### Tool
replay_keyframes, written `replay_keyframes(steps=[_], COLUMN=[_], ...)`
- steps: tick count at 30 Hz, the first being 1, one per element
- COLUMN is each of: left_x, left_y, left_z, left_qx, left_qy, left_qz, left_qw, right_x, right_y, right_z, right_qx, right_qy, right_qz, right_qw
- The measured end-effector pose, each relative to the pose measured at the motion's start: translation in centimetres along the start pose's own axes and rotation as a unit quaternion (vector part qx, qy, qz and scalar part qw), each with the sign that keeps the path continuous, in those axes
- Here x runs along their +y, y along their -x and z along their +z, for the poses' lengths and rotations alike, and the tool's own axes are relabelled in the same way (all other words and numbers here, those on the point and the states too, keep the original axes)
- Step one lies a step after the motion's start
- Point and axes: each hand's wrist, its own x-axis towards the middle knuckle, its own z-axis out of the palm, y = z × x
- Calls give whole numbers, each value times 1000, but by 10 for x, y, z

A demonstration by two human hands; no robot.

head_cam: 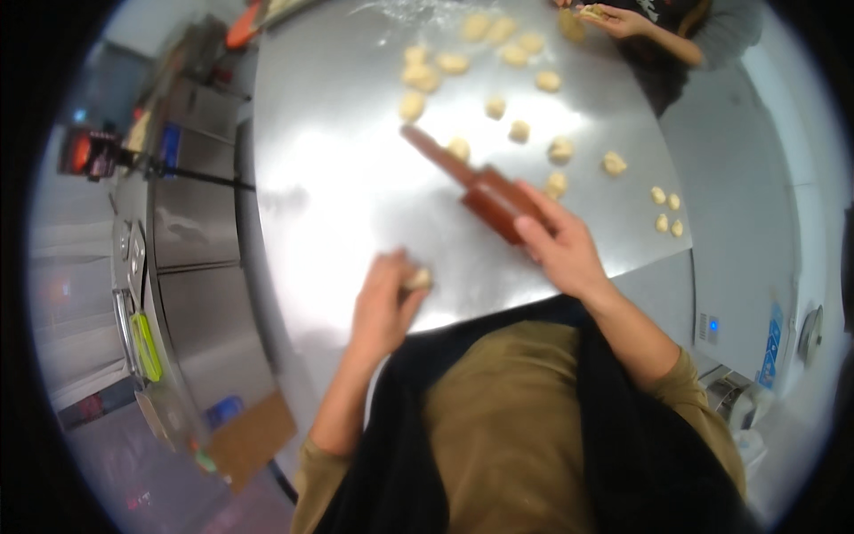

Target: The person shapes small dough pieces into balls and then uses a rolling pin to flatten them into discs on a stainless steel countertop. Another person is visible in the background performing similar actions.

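A reddish-brown rolling pin [497, 200] is gripped near its right end by my right hand [564, 243]. It tilts across the table, its long thin handle pointing to the far left. My left hand [387, 297], near the table's front edge, has its fingers around a small pale dough piece [418, 279]; the fingers hide part of it and are blurred. Beyond the pin, pale yellow dough balls lie spread about, among them one dough ball [458, 149] beside the handle and another dough ball [556, 185] just past my right hand.
These stand on a shiny steel table [333, 200]. Several smaller dough balls [661, 223] sit near its right edge. At the far right, another person's hand [620, 22] holds filled dough. Steel cabinets [193, 220] and a device on a black arm [200, 177] flank the left side.
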Motion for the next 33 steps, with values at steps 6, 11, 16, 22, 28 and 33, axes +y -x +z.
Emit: replay_keyframes(steps=[6,11,16,22,28,33], left_x=[26,9,37,30,12,22], left_y=[-138,-262,-259,-133,-133,-100], left_z=[1,85,71,11,48,43], left_qx=[-17,187,-28,171,30,18], left_qy=[138,-143,-158,-65,-181,-35], left_qz=[-158,198,71,57,155,54], left_qw=[978,952,984,981,971,998], right_x=[-17,-25,-15,4,-12,-18], right_y=[19,15,20,18,-17,-17], right_z=[-51,-62,-64,-40,-13,-12], right_qx=[110,162,142,86,76,58], right_qy=[-53,-58,-27,-42,-85,-30], right_qz=[45,36,22,57,29,-2], right_qw=[991,984,989,994,993,998])
